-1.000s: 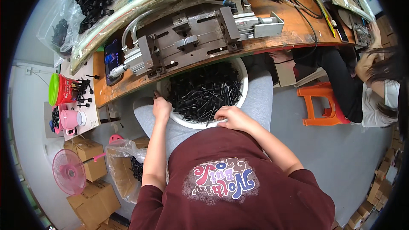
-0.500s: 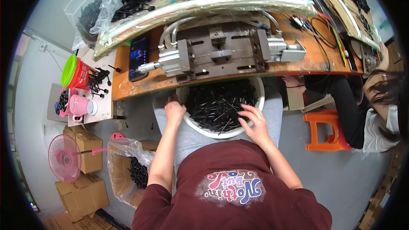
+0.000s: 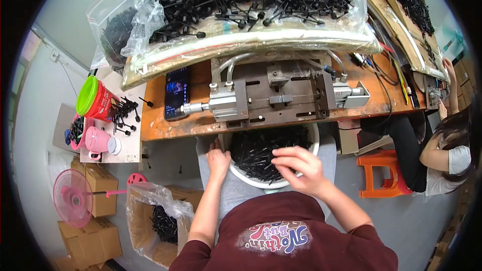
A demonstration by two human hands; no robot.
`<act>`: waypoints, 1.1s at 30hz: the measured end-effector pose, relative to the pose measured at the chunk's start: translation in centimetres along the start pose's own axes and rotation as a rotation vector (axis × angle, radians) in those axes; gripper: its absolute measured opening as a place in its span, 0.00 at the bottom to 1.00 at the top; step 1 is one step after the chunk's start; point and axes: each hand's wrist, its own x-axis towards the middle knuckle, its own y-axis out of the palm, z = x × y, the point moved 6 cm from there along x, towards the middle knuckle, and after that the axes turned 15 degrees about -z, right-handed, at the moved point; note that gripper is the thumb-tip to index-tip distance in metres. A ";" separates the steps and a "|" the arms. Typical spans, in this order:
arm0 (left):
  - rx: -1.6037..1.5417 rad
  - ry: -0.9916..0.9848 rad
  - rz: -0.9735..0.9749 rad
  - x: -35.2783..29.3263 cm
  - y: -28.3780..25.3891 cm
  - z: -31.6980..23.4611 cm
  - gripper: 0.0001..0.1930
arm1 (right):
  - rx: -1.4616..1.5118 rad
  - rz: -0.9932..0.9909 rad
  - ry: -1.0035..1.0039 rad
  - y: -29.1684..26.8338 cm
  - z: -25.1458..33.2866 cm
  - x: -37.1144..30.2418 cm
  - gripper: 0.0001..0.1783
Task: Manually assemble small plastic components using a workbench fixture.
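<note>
A white basin rests on my lap, heaped with thin black plastic parts. Beside its left rim is my left hand, fingers curled in; whatever they grip, if anything, is hidden. Over the right part of the heap is my right hand, its fingers stretched out and its thumb apart from them. I make out nothing between them. Just beyond the basin, a metal clamping fixture with a silver cylinder at each end is mounted on the wooden bench.
Behind the fixture, a plastic-lined tray holds many black parts. A phone lies left of the fixture. Further left are a red bucket, a pink mug and a fan. A co-worker sits right, by an orange stool.
The view has tilted up, so bench and basin appear lower. My right hand has lifted from the parts, nearer to me. My left hand stays by the basin's left rim.
</note>
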 end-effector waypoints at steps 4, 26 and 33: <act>-0.033 -0.034 0.037 0.0 0.6 0.6 0.36 | -0.096 -0.188 -0.270 -1.4 1.2 9.9 0.09; -0.078 -0.069 0.020 -0.6 -0.1 -0.1 0.37 | -0.880 0.486 -0.505 6.0 -8.7 28.4 0.14; -0.062 -0.044 -0.061 -1.4 0.0 0.2 0.36 | -0.566 0.119 -0.595 3.7 -8.3 27.8 0.13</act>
